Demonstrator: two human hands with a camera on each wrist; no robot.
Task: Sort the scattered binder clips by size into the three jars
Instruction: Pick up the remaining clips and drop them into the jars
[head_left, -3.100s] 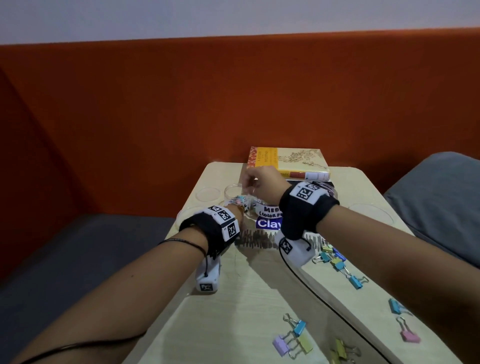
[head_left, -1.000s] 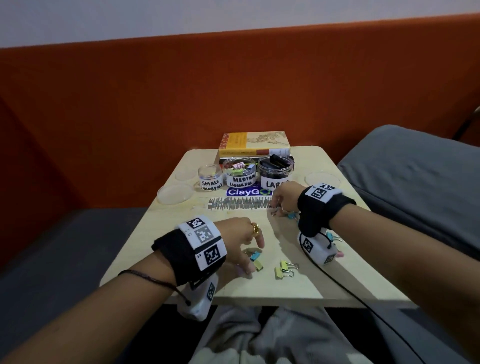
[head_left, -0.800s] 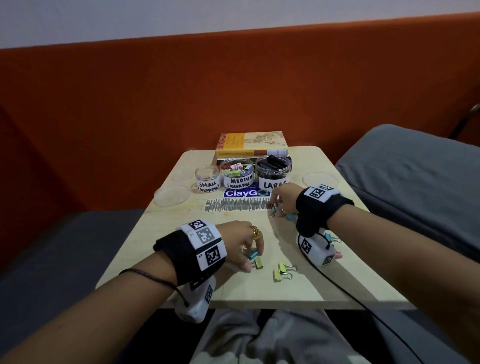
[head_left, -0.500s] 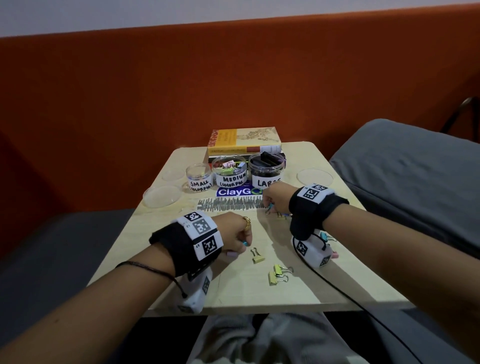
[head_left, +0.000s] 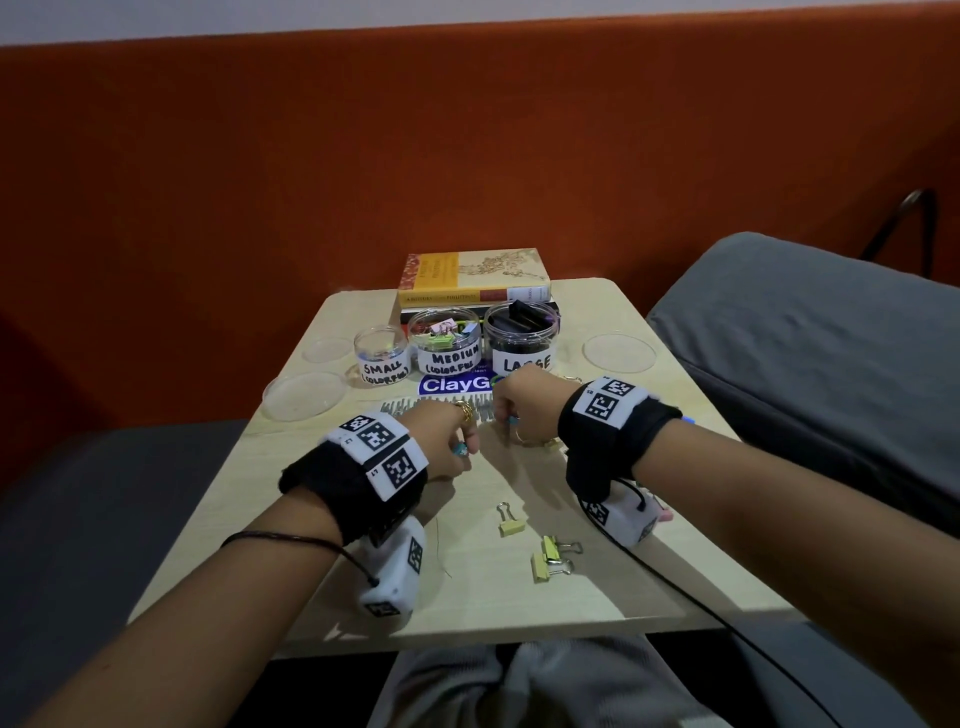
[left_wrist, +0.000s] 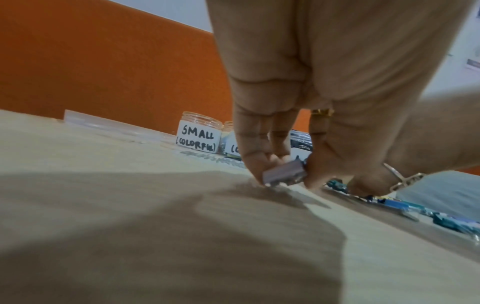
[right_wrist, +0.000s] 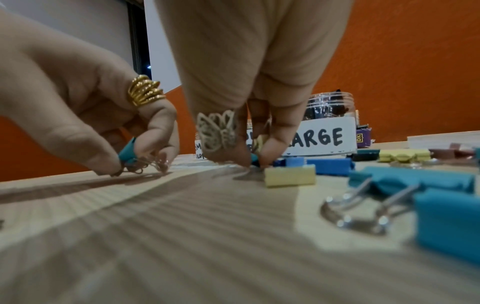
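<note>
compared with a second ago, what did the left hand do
The left hand lifted a teal binder clip off the table from beside the yellow clip and carried it forward toward the jars; its grip holds it now. The right hand stayed at the clips near the large jar.

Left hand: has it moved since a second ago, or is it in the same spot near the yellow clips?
Yes. The left hand has moved away from the yellow clips, up the table toward the ClayGo sticker.

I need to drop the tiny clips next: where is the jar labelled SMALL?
In the head view the SMALL jar stands at the left end of the jar row, beside the MEDIUM jar, with clear lids to its left.
</note>
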